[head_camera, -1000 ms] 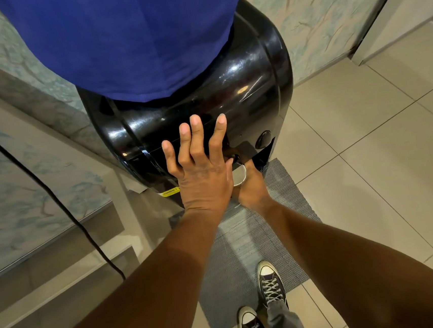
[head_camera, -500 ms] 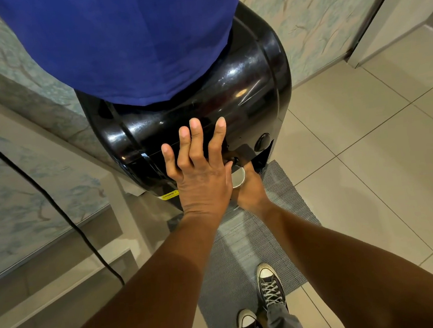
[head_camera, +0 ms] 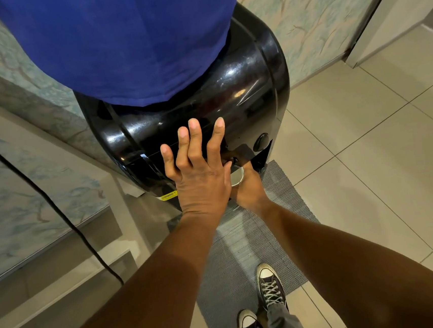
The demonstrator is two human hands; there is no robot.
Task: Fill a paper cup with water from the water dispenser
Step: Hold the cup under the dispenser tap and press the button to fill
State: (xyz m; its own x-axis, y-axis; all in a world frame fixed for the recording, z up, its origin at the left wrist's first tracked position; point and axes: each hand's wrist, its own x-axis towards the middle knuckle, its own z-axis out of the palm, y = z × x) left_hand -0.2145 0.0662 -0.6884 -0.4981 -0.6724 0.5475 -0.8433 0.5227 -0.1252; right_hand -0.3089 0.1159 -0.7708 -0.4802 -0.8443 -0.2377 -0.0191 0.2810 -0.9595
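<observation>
A glossy black water dispenser point(head_camera: 244, 103) stands in front of me, with a blue-covered bottle point(head_camera: 119, 41) on top. My left hand point(head_camera: 197, 173) lies flat on the dispenser's front, fingers spread, its thumb near the tap. Just below the tap, my right hand point(head_camera: 249, 189) grips a white paper cup point(head_camera: 237, 176). Only part of the cup's rim and inside shows; the left hand hides the rest. I cannot tell whether water is flowing.
A grey mat point(head_camera: 257, 239) lies on the tiled floor under the dispenser, and my two black sneakers point(head_camera: 270, 285) stand on it. A black cable point(head_camera: 55, 205) runs down the left side past pale shelves. A door frame point(head_camera: 370, 16) is at the upper right.
The cup has shifted slightly lower under the tap, and more of its inside shows. Both hands stay in nearly the same places.
</observation>
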